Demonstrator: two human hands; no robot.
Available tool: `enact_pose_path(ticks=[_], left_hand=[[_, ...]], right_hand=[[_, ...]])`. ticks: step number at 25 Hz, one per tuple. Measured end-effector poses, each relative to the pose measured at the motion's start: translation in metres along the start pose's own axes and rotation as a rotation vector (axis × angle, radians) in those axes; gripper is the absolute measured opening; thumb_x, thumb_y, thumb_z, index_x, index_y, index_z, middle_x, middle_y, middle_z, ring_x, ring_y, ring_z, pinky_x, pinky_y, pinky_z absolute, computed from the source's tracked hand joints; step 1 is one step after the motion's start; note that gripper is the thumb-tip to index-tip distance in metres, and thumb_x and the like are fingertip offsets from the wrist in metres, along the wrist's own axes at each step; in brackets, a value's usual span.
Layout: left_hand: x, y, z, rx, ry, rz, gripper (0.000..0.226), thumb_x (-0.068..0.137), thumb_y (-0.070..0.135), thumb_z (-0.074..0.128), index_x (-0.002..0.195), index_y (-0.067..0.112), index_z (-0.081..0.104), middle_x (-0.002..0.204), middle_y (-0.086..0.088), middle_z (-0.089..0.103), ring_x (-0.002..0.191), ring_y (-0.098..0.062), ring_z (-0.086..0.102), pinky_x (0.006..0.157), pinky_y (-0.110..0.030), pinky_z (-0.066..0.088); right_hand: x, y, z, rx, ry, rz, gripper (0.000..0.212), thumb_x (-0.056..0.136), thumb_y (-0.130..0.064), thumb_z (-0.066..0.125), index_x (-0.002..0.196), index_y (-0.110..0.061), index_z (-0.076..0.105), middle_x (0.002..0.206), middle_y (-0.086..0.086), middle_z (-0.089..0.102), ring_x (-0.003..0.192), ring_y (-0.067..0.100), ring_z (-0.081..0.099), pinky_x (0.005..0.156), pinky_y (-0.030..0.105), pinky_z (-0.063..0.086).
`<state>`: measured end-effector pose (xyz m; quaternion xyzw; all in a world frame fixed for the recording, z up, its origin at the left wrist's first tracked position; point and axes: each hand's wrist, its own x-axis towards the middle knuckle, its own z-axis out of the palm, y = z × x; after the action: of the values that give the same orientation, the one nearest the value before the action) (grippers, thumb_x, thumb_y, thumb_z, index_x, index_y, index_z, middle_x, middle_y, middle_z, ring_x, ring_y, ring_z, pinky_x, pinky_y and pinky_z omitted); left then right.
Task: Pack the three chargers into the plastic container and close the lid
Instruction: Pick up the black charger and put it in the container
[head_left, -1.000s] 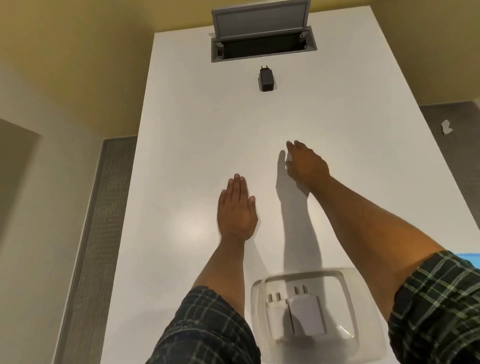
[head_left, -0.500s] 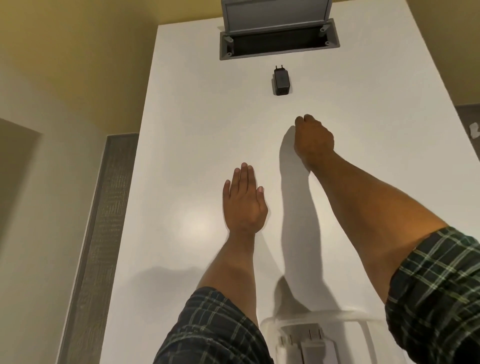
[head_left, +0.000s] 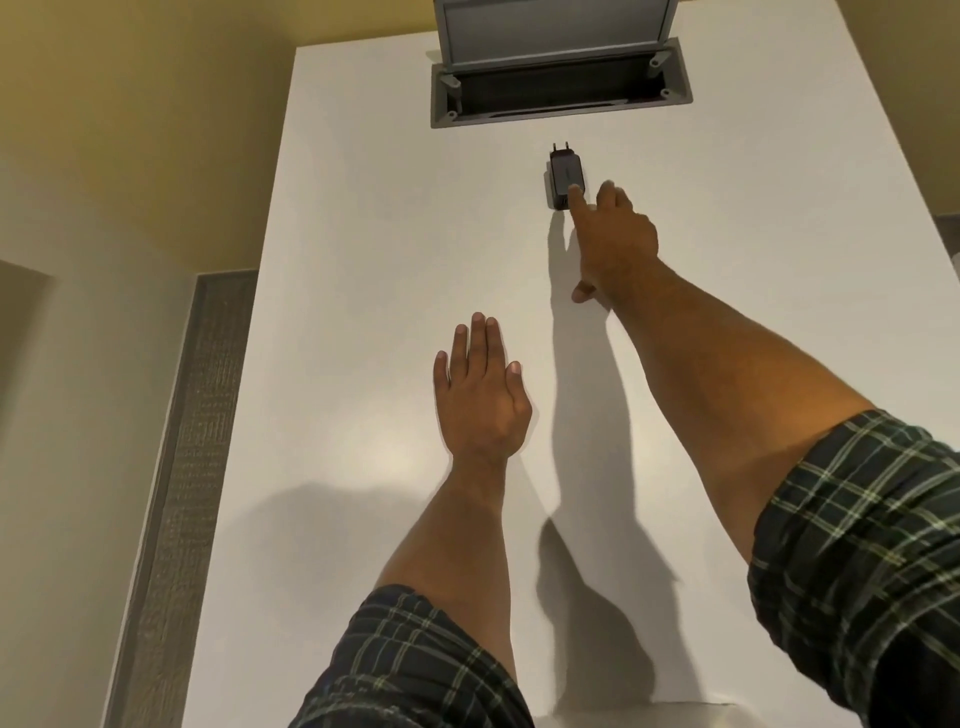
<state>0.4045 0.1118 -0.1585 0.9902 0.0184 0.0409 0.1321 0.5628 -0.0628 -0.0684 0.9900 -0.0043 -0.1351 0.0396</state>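
A black charger (head_left: 564, 174) with two prongs pointing away from me lies far out on the white table (head_left: 363, 260). My right hand (head_left: 610, 241) is stretched out to it, fingers spread, with a fingertip over the charger's near end; it holds nothing. My left hand (head_left: 480, 397) rests flat on the table, palm down, fingers together. Only a sliver of the plastic container's rim (head_left: 685, 714) shows at the bottom edge; its contents are out of view.
A grey recessed socket box (head_left: 558, 98) with its flap raised sits in the table just beyond the charger. The table's left edge drops to a grey floor strip (head_left: 192, 467). Plaid sleeves cover both upper arms.
My right hand has reached farther forward and opened, arriving at the black charger. The view has tilted up, so the container with two white chargers has slid out of the bottom.
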Motion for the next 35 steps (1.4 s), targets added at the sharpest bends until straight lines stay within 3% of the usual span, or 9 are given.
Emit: enact_pose_path(ticks=[4, 8, 12, 16, 21, 25, 27, 31, 35], left_hand=[[0.016, 0.001, 0.004, 0.004, 0.005, -0.011, 0.059, 0.104, 0.04, 0.018, 0.161, 0.023, 0.019, 0.169, 0.006, 0.016, 0.156, -0.015, 0.014, 0.125, -0.045, 0.017], [0.022, 0.002, 0.006, 0.005, 0.015, -0.013, 0.059, 0.104, 0.039, 0.02, 0.16, 0.022, 0.019, 0.169, 0.005, 0.017, 0.156, -0.016, 0.014, 0.125, -0.045, 0.017], [0.021, 0.002, 0.008, 0.025, 0.011, -0.008, 0.059, 0.105, 0.04, 0.018, 0.161, 0.022, 0.017, 0.169, 0.005, 0.015, 0.157, -0.015, 0.012, 0.125, -0.046, 0.016], [0.022, 0.001, 0.009, 0.031, 0.003, -0.012, 0.059, 0.105, 0.04, 0.019, 0.161, 0.022, 0.018, 0.169, 0.005, 0.016, 0.157, -0.016, 0.013, 0.125, -0.046, 0.016], [0.022, 0.001, 0.007, 0.056, -0.013, -0.012, 0.059, 0.104, 0.041, 0.017, 0.161, 0.023, 0.018, 0.169, 0.006, 0.016, 0.157, -0.016, 0.013, 0.125, -0.046, 0.017], [0.023, -0.001, 0.005, 0.076, -0.03, -0.017, 0.06, 0.103, 0.04, 0.017, 0.16, 0.022, 0.019, 0.169, 0.005, 0.018, 0.156, -0.017, 0.016, 0.124, -0.047, 0.019], [0.023, 0.001, 0.004, 0.08, -0.031, -0.013, 0.06, 0.103, 0.04, 0.016, 0.16, 0.021, 0.021, 0.168, 0.004, 0.019, 0.156, -0.017, 0.017, 0.124, -0.047, 0.02], [0.021, 0.001, 0.003, 0.082, -0.061, -0.001, 0.059, 0.104, 0.038, 0.017, 0.159, 0.018, 0.023, 0.168, 0.002, 0.021, 0.155, -0.019, 0.019, 0.123, -0.047, 0.02], [0.016, 0.002, -0.001, 0.031, -0.08, 0.012, 0.06, 0.103, 0.034, 0.017, 0.158, 0.013, 0.024, 0.167, -0.003, 0.024, 0.154, -0.021, 0.023, 0.124, -0.045, 0.021]], right_hand=[[0.027, -0.002, -0.006, -0.007, -0.056, -0.066, 0.158, 0.043, -0.045, 0.099, 0.158, -0.029, -0.009, 0.163, 0.029, 0.004, 0.149, 0.049, 0.015, 0.111, 0.056, 0.036], [0.046, -0.006, -0.013, -0.067, -0.148, -0.121, 0.172, 0.03, -0.05, 0.1, 0.155, -0.036, -0.018, 0.162, 0.031, 0.003, 0.145, 0.053, 0.022, 0.108, 0.06, 0.037], [0.05, -0.004, -0.017, -0.081, -0.157, -0.162, 0.166, 0.029, -0.051, 0.099, 0.158, -0.033, -0.005, 0.154, 0.027, 0.021, 0.133, 0.047, 0.04, 0.104, 0.056, 0.045], [0.043, -0.009, -0.024, -0.135, -0.136, -0.171, 0.142, 0.029, -0.052, 0.1, 0.148, -0.019, 0.028, 0.14, 0.025, 0.033, 0.124, 0.04, 0.044, 0.09, 0.052, 0.051], [0.02, -0.005, -0.02, -0.048, -0.066, -0.18, 0.124, 0.033, -0.041, 0.102, 0.136, -0.014, 0.039, 0.132, 0.024, 0.041, 0.117, 0.037, 0.048, 0.088, 0.05, 0.056], [-0.009, 0.002, -0.009, 0.097, 0.021, -0.158, 0.098, 0.048, -0.024, 0.1, 0.128, -0.014, 0.045, 0.126, 0.022, 0.043, 0.112, 0.037, 0.049, 0.077, 0.044, 0.054], [-0.027, 0.005, -0.001, 0.138, 0.085, -0.169, 0.079, 0.06, -0.021, 0.094, 0.123, -0.015, 0.048, 0.122, 0.02, 0.044, 0.108, 0.036, 0.049, 0.068, 0.039, 0.049], [-0.074, 0.012, 0.011, 0.267, 0.226, -0.18, 0.033, 0.09, -0.038, 0.067, 0.114, -0.018, 0.055, 0.113, 0.016, 0.047, 0.099, 0.035, 0.05, 0.064, 0.035, 0.041], [-0.137, 0.027, 0.016, 0.289, 0.297, -0.158, 0.026, 0.103, -0.038, 0.047, 0.114, -0.02, 0.062, 0.104, 0.014, 0.049, 0.094, 0.036, 0.052, 0.067, 0.036, 0.049]])
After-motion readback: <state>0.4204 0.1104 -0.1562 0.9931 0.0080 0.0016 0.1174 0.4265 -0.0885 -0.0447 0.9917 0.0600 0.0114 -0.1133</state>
